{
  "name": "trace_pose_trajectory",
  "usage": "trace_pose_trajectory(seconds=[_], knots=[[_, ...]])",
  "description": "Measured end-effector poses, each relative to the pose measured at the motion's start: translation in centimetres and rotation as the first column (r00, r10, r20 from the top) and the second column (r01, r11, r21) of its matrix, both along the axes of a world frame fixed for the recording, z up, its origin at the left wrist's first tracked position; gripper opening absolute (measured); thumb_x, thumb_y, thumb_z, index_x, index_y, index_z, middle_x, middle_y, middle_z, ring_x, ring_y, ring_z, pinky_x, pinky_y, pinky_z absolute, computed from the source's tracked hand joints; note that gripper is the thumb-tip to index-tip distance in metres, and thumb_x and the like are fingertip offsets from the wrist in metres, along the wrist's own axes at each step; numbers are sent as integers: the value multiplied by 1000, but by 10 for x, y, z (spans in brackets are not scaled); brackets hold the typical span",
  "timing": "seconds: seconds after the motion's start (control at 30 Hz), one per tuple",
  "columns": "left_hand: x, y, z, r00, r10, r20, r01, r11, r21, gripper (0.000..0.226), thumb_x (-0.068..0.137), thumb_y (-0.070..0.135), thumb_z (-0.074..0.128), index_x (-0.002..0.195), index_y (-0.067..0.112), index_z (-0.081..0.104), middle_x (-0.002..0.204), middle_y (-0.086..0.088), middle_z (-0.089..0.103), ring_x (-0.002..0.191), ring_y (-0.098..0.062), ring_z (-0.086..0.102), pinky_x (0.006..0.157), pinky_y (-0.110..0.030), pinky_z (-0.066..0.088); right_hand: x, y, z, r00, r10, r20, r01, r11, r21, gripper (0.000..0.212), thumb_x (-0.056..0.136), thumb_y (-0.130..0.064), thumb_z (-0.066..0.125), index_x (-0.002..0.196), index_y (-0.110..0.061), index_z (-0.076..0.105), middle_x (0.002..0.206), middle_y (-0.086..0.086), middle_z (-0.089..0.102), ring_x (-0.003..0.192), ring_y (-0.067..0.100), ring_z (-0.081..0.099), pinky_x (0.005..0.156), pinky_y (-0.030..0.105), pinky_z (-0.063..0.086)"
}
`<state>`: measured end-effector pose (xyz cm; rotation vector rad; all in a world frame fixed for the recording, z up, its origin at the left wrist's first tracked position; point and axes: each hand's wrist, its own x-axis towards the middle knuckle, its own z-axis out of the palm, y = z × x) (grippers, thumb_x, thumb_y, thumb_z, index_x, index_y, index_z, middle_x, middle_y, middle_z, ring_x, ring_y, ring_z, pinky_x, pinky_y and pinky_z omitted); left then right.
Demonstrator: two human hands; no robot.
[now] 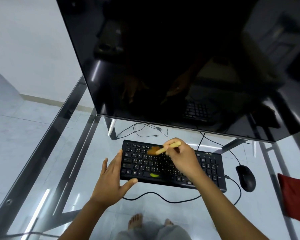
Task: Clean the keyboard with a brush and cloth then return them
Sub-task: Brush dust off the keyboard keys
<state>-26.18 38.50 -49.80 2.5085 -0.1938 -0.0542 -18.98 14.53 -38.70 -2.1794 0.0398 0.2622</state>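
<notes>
The right hand (182, 158) pinches the brush (170, 146), its bristles on the upper rows of the keyboard (139, 163); the left hand (111, 181), fingers straight, braces the keyboard's left end. Short, light strokes along each row should lift dust best. The cloth (294, 196) lies on the surface (180, 213), well to the right.

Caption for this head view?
Right hand holds a brush on the keyboard, left hand touching its edge; red cloth lies aside.

Glass desk (100, 135) w/ dark metal frame (35, 163), pale tiled floor (10, 135), white wall (24, 40), beige skirting (42, 99)
</notes>
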Motion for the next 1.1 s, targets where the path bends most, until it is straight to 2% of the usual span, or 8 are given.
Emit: trace_pose_trajectory(seconds=[0.17,0.3,0.43,0.53,0.67,0.77,0.9,1.1], knots=[[9,-16,14,999,-2,34,-2,991,131,91,90,74,24,155,11,10,163,-3,5,149,-14,-6,120,-46,-4,-14,-23,-5,979,-144,145,159,982,-102,12,93,-19,60,87,-28,66,73,-12,63,58,2,55,54,11,42],[26,-42,30,986,-169,7,167,976,142,100,86,79,30,155,12,2,162,1,-8,147,-10,-17,120,-44,-8,-28,-29,-12,992,-30,-124,28,999,-21,12,93,-21,60,90,-30,67,80,-5,72,71,15,68,68,34,55],[43,-69,33,964,-264,-40,267,947,179,110,80,83,35,154,14,-7,161,2,-15,145,-8,-23,120,-46,-10,-33,-46,-10,955,-198,221,223,970,-95,19,92,-16,62,87,-33,65,84,-11,68,74,7,63,63,15,44],[52,-81,30,952,-289,-97,303,929,210,118,74,84,43,152,16,-15,159,2,-22,143,-8,-29,119,-50,-10,-42,-43,-7,999,-50,15,51,996,-71,21,93,-13,60,88,-31,68,87,-13,69,75,2,65,64,11,46],[54,-93,28,934,-332,-132,355,903,241,124,70,86,45,152,16,-15,158,2,-26,141,-9,-32,116,-49,-18,-43,-64,-2,965,-213,154,229,969,-96,21,91,-11,59,86,-29,68,80,-17,67,74,0,62,64,7,41],[54,-100,28,923,-358,-145,384,885,263,127,67,87,47,152,15,-14,158,2,-27,141,-10,-33,116,-51,-18,-54,-67,-2,996,83,-43,-88,986,-145,13,92,-13,60,88,-23,67,68,-23,69,64,10,64,57,9,43],[51,-110,27,912,-365,-187,406,868,287,128,68,87,47,151,15,-19,157,1,-30,139,-11,-36,115,-52,-19,-53,-80,-5,961,-227,161,248,960,-127,19,89,-10,63,82,-27,65,76,-17,67,68,8,64,60,14,48],[51,-124,30,919,-340,-198,386,877,285,129,67,86,49,151,15,-17,157,1,-29,140,-10,-35,115,-52,-19,-34,-76,-7,983,-180,36,182,981,-65,11,93,-16,58,89,-23,65,83,-6,74,70,10,67,66,22,53]])
